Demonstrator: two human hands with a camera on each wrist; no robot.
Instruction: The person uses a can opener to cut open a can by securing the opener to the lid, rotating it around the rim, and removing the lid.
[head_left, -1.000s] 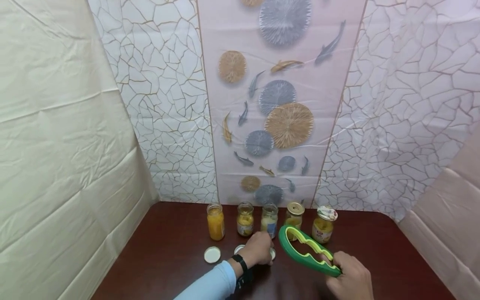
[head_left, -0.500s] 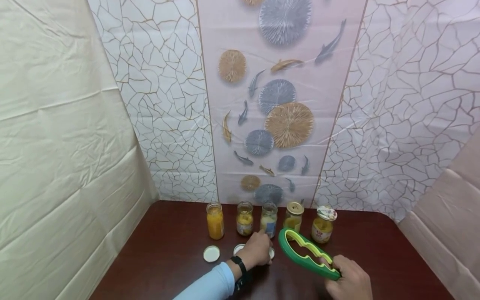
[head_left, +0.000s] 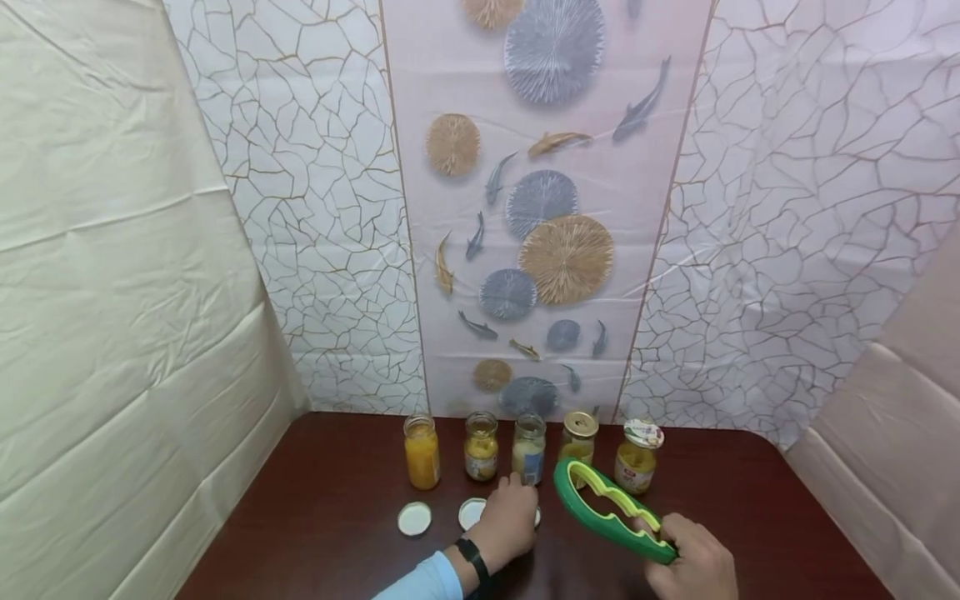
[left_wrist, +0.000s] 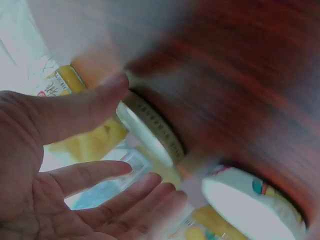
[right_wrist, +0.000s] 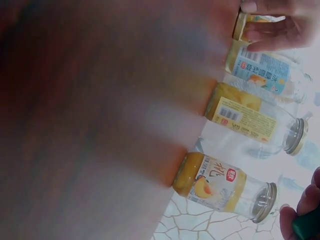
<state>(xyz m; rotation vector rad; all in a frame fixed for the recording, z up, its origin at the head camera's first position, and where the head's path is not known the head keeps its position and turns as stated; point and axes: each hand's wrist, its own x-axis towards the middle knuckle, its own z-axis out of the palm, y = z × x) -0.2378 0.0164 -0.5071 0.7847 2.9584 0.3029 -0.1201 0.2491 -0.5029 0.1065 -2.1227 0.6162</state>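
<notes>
My left hand (head_left: 510,518) is low over the table, just in front of the jar row. In the left wrist view its fingers (left_wrist: 142,197) are spread, and the thumb tip lies near or against a gold-rimmed jar lid (left_wrist: 152,127); contact is unclear. That lid (head_left: 537,517) is mostly hidden by the hand in the head view. A second lid (head_left: 472,513), with a printed rim, lies just left of the hand. My right hand (head_left: 696,557) grips one end of a green jar opener (head_left: 600,520) with a scalloped yellow-green inside, held up above the table.
Along the back stand three lidless jars, an orange one (head_left: 422,458), a yellow one (head_left: 481,454) and a blue-labelled one (head_left: 529,454). Right of them are a gold-lidded jar (head_left: 579,433) and a jar with a patterned lid (head_left: 637,462). Another lid (head_left: 414,518) lies at left.
The left hand has drawn back slightly toward me from the blue-labelled jar. The head view has shifted a little. My right hand still holds the jar opener in much the same place.
</notes>
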